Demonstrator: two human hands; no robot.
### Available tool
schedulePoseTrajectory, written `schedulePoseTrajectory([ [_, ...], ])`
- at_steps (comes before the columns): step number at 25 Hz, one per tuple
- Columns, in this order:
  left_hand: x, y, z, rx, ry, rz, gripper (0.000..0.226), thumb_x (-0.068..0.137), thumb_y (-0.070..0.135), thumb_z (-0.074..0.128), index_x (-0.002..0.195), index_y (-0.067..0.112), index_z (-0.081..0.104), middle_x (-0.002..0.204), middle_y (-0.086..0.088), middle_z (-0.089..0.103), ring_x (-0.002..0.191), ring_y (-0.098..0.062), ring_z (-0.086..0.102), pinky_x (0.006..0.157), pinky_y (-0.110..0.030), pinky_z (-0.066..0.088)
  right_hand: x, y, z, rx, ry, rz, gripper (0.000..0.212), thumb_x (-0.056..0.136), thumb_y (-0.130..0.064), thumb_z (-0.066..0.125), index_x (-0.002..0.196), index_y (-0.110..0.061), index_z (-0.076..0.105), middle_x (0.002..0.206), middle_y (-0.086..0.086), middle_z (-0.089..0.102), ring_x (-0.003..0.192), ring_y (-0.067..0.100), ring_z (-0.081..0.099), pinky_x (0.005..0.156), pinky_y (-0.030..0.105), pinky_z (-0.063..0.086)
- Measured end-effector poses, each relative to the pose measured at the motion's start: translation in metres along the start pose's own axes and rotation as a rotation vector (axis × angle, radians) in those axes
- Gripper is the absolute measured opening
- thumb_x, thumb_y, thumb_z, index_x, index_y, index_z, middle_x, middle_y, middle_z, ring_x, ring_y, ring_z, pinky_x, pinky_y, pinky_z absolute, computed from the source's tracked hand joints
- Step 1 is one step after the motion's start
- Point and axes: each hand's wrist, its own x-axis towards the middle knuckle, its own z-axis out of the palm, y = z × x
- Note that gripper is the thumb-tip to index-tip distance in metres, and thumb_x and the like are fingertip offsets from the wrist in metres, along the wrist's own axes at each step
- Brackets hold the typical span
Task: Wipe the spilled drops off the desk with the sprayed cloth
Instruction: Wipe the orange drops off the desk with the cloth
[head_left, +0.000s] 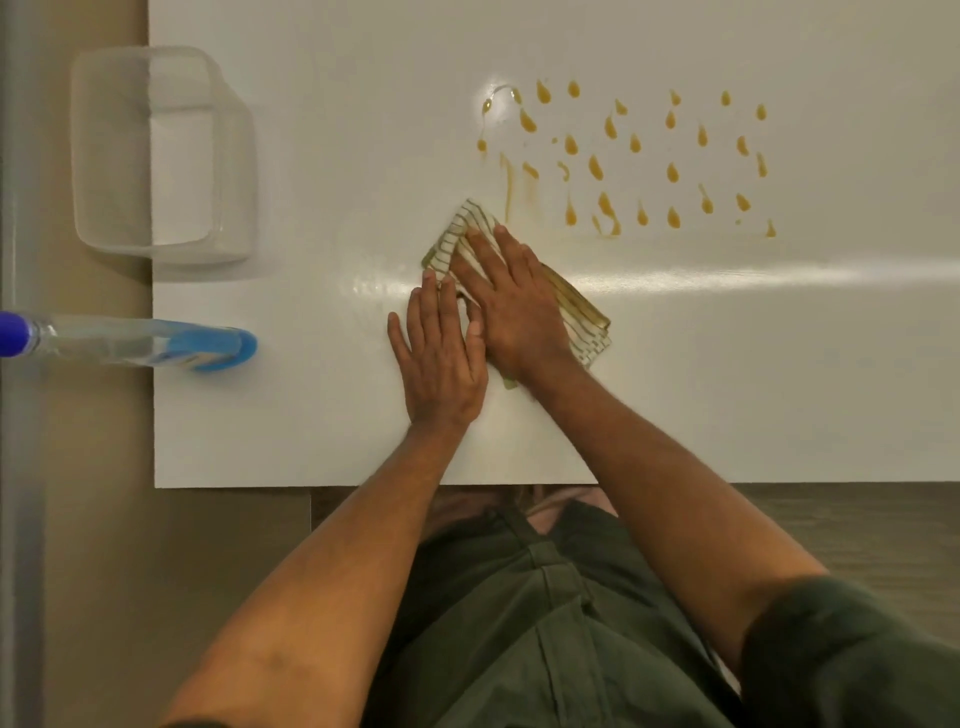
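A folded white cloth with green stripes (582, 306) lies flat on the white desk (311, 415), just below the spill. My right hand (511, 299) presses flat on the cloth, fingers pointing up and left. My left hand (441, 353) lies flat beside it on the left, its fingertips touching the cloth's edge. Several amber drops (672, 171) are scattered over the desk above and to the right of the cloth. The leftmost ones are smeared into downward streaks (506, 187) ending near the cloth's top corner.
A clear plastic tub (161, 156) stands at the desk's left edge, partly overhanging. A spray bottle with blue liquid (156, 345) lies on its side below it, its cap past the desk edge. The desk's front edge runs just above my lap.
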Motion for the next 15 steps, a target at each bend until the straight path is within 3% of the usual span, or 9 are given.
schedulePoseTrajectory([
  [3, -0.001, -0.001, 0.000, -0.016, -0.007, 0.013, 0.072, 0.109, 0.053, 0.001, 0.164, 0.013, 0.026, 0.172, -0.010, 0.025, 0.160, -0.028, 0.023, 0.129, -0.058, 0.018, -0.025, -0.005, 0.004, 0.031, 0.037, 0.089, 0.057, 0.112, -0.040, 0.034, 0.165, -0.021, 0.031, 0.175, 0.009, 0.024, 0.164, 0.035, 0.016, 0.131, 0.052, 0.020],
  [5, -0.001, -0.002, 0.001, -0.005, -0.023, 0.015, 0.073, 0.109, 0.055, 0.002, 0.163, 0.013, 0.027, 0.173, -0.010, 0.025, 0.160, -0.028, 0.022, 0.130, -0.058, 0.016, -0.069, 0.007, 0.009, -0.005, -0.006, 0.016, 0.057, 0.112, -0.038, 0.033, 0.167, -0.024, 0.027, 0.176, 0.008, 0.021, 0.165, 0.032, 0.013, 0.133, 0.050, 0.017],
  [7, -0.001, -0.002, 0.003, 0.035, -0.024, 0.024, 0.072, 0.109, 0.055, 0.005, 0.163, 0.013, 0.027, 0.173, -0.010, 0.024, 0.161, -0.029, 0.021, 0.129, -0.059, 0.016, -0.112, 0.043, 0.008, -0.051, -0.093, -0.099, 0.060, 0.110, -0.038, 0.036, 0.168, -0.028, 0.022, 0.177, 0.005, 0.016, 0.165, 0.029, 0.008, 0.134, 0.047, 0.011],
  [9, -0.002, -0.002, 0.005, 0.080, -0.009, 0.032, 0.069, 0.109, 0.053, 0.010, 0.163, 0.013, 0.028, 0.173, -0.010, 0.025, 0.160, -0.030, 0.023, 0.128, -0.060, 0.018, -0.132, 0.097, -0.008, -0.080, -0.081, -0.110, 0.061, 0.107, -0.037, 0.039, 0.167, -0.030, 0.026, 0.176, 0.006, 0.021, 0.164, 0.032, 0.014, 0.132, 0.050, 0.017],
  [10, -0.001, -0.002, 0.006, 0.092, -0.003, 0.036, 0.067, 0.110, 0.052, 0.013, 0.163, 0.013, 0.028, 0.172, -0.011, 0.025, 0.160, -0.031, 0.023, 0.128, -0.060, 0.018, -0.135, 0.124, -0.018, -0.095, -0.035, -0.019, 0.060, 0.107, -0.035, 0.040, 0.166, -0.029, 0.028, 0.174, 0.009, 0.026, 0.162, 0.035, 0.020, 0.130, 0.054, 0.023],
  [12, -0.001, -0.003, 0.008, 0.101, 0.001, 0.037, 0.065, 0.109, 0.051, 0.020, 0.163, 0.014, 0.028, 0.172, -0.011, 0.025, 0.159, -0.031, 0.023, 0.128, -0.061, 0.018, -0.135, 0.170, -0.040, -0.090, 0.094, 0.346, 0.057, 0.109, -0.033, 0.035, 0.165, -0.026, 0.028, 0.172, 0.013, 0.029, 0.160, 0.040, 0.024, 0.126, 0.058, 0.029],
  [15, 0.000, -0.002, 0.008, 0.108, -0.001, 0.032, 0.065, 0.109, 0.049, 0.024, 0.162, 0.013, 0.028, 0.172, -0.011, 0.025, 0.159, -0.032, 0.023, 0.128, -0.061, 0.018, -0.124, 0.169, -0.053, -0.037, 0.232, 0.950, 0.059, 0.111, -0.038, 0.028, 0.167, -0.023, 0.025, 0.175, 0.013, 0.021, 0.162, 0.040, 0.016, 0.129, 0.056, 0.022],
])
